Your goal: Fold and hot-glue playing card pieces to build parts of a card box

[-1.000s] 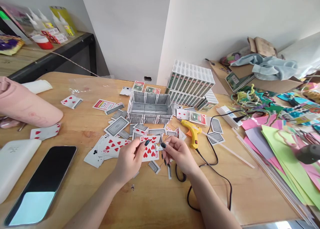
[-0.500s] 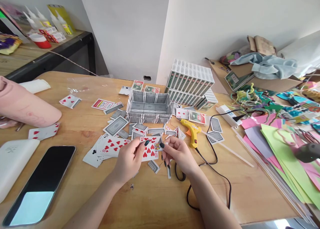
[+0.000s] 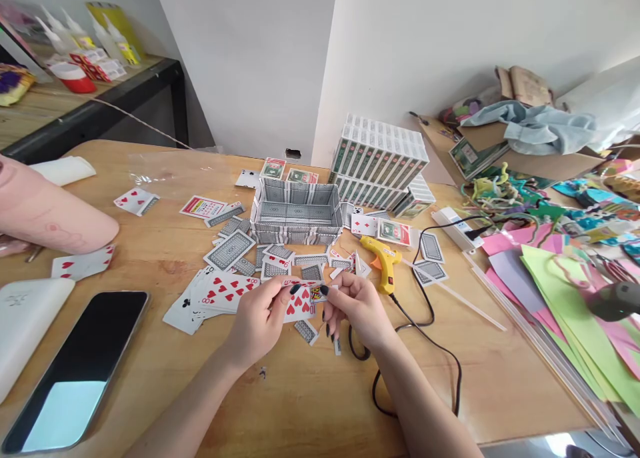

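A narrow card strip (image 3: 317, 293) with a coloured picture is pinched between my two hands. My left hand (image 3: 263, 315) grips its left end between thumb and finger, and my right hand (image 3: 353, 308) pinches its right end. Beneath them lies a ten of hearts (image 3: 299, 309), partly covered. Fanned playing cards (image 3: 227, 291) are to the left of my left hand. Beyond the hands stands an open rectangular box made of cards (image 3: 297, 234), with cut card pieces in front of it. A yellow glue gun (image 3: 384, 261) lies right of my right hand.
A phone (image 3: 83, 365), a white device (image 3: 30, 328) and a pink bottle (image 3: 55, 208) are at the left. Stacked card packs (image 3: 383, 151) stand behind the box. The black cord (image 3: 430, 331) curves beside my right forearm; coloured paper (image 3: 570, 305) lies at the right.
My left hand's fingertips have moved slightly right along the strip, nearer my right fingertips. The view has shifted a little.
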### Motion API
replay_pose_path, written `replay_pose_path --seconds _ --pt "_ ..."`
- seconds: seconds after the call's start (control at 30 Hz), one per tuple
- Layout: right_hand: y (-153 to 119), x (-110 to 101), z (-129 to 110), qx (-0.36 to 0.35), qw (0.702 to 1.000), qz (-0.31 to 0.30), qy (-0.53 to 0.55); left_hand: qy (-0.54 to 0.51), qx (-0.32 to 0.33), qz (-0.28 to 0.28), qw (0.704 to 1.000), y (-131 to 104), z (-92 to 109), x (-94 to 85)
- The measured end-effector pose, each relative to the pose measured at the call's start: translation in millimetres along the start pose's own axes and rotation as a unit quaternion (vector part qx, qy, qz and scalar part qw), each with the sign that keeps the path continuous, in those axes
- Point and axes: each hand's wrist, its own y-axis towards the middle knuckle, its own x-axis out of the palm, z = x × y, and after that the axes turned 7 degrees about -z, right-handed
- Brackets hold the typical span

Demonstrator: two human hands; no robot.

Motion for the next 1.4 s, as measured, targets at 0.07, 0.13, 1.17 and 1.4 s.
replay_pose_path --seconds 0.07,0.13,1.17,1.4 --pt "-0.1 0.5 0.8 -0.002 1.000 0.005 0.008 -0.005 0.009 0.002 1.000 -0.3 -1.7 0.4" --pt "0.0 0.6 2.0 -0.005 1.000 0.007 0.020 -0.010 0.015 0.003 1.000 -0.6 -2.4 0.5" --pt "-10.0 8.4 3.4 -0.188 0.913 0.055 -0.358 -0.288 -0.141 -0.143 0.936 6.7 -4.5 -6.9" --pt "-13.7 10.4 3.9 -0.166 0.916 0.044 -0.363 -0.232 -0.111 -0.161 0.953 5.9 -7.4 -7.8"
